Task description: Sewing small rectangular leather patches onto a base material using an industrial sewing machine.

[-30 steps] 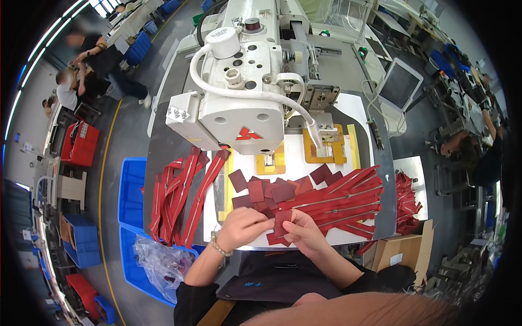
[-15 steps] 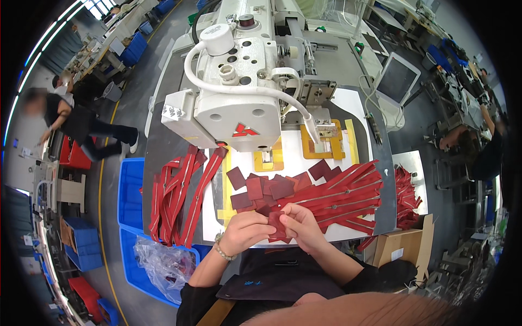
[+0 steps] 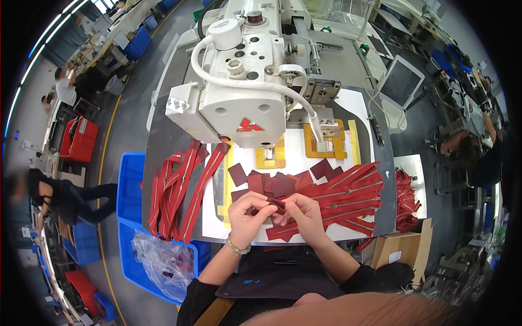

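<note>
My left hand (image 3: pixel 247 214) and my right hand (image 3: pixel 302 213) meet at the front of the work table, fingertips pinching one small dark red leather patch (image 3: pixel 276 205) between them. Just beyond lies a loose heap of similar dark red patches (image 3: pixel 272 183). Under and right of my right hand spreads a fan of red zipper strips (image 3: pixel 348 195). A second bundle of red zipper strips (image 3: pixel 179 187) lies to the left of my left hand. A bracelet sits on my left wrist.
A large white sewing machine (image 3: pixel 244 92) towers behind the patches, with yellow templates (image 3: pixel 326 146) on the white plate below it. Blue bins (image 3: pixel 130 185) and a plastic bag (image 3: pixel 163 263) stand at left, a cardboard box (image 3: pixel 399 250) and more red strips (image 3: pixel 405 198) at right. Other people work farther off.
My hands stay together at the table's front edge, fingers shifting on the small patch. A person in the aisle at left has walked nearer along the floor.
</note>
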Motion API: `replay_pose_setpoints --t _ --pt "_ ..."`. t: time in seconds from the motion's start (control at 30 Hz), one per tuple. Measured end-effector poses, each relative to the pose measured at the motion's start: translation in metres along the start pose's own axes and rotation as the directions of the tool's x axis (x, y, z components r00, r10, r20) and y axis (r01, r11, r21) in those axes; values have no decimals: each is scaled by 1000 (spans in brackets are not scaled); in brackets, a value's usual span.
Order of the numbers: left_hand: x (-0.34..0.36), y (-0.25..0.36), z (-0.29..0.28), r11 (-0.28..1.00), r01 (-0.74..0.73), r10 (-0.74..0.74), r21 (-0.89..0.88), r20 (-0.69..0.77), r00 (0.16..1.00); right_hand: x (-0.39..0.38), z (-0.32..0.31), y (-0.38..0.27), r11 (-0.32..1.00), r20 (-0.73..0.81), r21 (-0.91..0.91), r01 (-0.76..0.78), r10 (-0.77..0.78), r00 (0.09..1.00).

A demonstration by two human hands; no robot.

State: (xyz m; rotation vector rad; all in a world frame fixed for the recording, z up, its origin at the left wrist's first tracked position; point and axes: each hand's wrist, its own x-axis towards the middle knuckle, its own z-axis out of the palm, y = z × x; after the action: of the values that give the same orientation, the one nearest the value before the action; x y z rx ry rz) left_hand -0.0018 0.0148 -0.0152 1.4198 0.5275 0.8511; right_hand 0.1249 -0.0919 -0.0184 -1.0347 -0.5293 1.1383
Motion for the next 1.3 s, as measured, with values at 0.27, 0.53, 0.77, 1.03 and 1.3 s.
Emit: replay_pose_setpoints --t 0.27,0.53,0.77,1.03,1.3 --pt "3 -3 10 1000 15 -17 -18 -71 997 0 8 -3 999 -59 4 51 -51 997" --pt "4 -5 13 999 -22 17 -45 -106 994 1 6 1 998 -64 -8 70 -70 995" --pt "4 -3 15 998 -16 8 -65 -121 993 1 11 -1 995 -124 -69 76 -84 989" --pt "3 -6 15 999 -39 35 -31 -121 992 0 11 1 990 -130 -102 100 -113 985" --pt "5 -4 16 999 -46 42 -28 -123 991 1 8 3 988 -112 -101 115 -126 986"
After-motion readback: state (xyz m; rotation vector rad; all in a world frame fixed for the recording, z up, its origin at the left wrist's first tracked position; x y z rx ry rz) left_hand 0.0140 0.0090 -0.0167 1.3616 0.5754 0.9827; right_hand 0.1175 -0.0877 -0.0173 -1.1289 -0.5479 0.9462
